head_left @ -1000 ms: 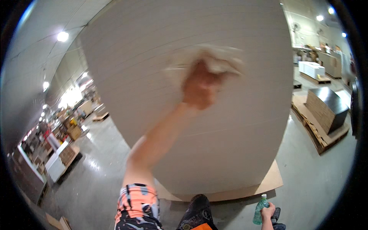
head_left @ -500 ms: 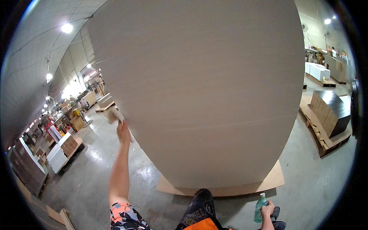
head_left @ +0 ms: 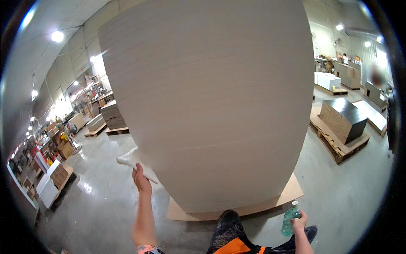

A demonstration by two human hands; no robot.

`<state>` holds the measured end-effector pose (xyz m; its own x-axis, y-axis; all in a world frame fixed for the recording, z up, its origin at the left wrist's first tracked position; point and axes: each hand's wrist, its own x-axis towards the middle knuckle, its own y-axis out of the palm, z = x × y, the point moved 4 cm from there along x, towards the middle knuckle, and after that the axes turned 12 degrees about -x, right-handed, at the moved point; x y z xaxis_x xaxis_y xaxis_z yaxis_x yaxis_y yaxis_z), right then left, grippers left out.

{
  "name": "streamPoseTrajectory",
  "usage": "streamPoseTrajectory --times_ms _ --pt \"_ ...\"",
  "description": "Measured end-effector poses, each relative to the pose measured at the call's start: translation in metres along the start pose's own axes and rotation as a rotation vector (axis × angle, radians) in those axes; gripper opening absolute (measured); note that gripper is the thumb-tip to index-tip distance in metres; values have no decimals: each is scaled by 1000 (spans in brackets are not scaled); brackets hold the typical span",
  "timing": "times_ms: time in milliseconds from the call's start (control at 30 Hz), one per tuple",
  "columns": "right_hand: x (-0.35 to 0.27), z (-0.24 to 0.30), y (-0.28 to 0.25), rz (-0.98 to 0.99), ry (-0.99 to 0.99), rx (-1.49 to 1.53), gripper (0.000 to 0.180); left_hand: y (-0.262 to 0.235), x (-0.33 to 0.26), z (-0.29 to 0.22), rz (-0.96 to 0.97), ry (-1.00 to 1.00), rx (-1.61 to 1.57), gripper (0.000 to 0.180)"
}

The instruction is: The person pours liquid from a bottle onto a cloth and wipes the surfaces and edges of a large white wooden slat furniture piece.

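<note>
A tall stack of pale flat boards fills the middle of the head view and stands on a brown base sheet. My left hand is raised at the stack's lower left edge and grips a white cloth that touches the edge. My right hand hangs low at the lower right and holds a green spray bottle. My knee in dark patterned trousers is below the stack.
A dark-topped stack on a wooden pallet stands to the right. White blocks and benches lie further back right. More pallets of boards and cluttered workstations line the left. The floor is glossy grey concrete.
My left hand swept the cloth from high on the stack's face over to its left side, then down to the lower left edge. The right hand with the bottle stayed low.
</note>
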<state>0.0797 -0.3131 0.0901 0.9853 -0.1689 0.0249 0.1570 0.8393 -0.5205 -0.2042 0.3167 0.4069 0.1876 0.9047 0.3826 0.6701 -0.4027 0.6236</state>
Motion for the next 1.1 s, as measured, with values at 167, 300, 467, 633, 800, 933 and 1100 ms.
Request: streamPoseTrajectory --times_ms 167,300,467,633,800,933,1100 --pt "-23 48 -35 -38 73 148 54 -10 -77 21 -69 -25 -45 54" --pt "-19 71 -46 9 38 309 53 35 -150 66 24 -355 -61 43" --pt "-14 114 -42 290 117 517 44 103 -199 147 193 -738 212 34" --pt "18 178 -55 408 -52 375 43 169 -240 219 643 -893 667 49" --pt "22 242 -111 479 81 585 57 230 -264 163 767 -641 694 61" --pt "16 321 -189 538 125 426 45 310 -267 61 739 -1048 757 41" --pt "20 388 -281 664 110 447 51 406 -294 -9 559 -1098 357 35"
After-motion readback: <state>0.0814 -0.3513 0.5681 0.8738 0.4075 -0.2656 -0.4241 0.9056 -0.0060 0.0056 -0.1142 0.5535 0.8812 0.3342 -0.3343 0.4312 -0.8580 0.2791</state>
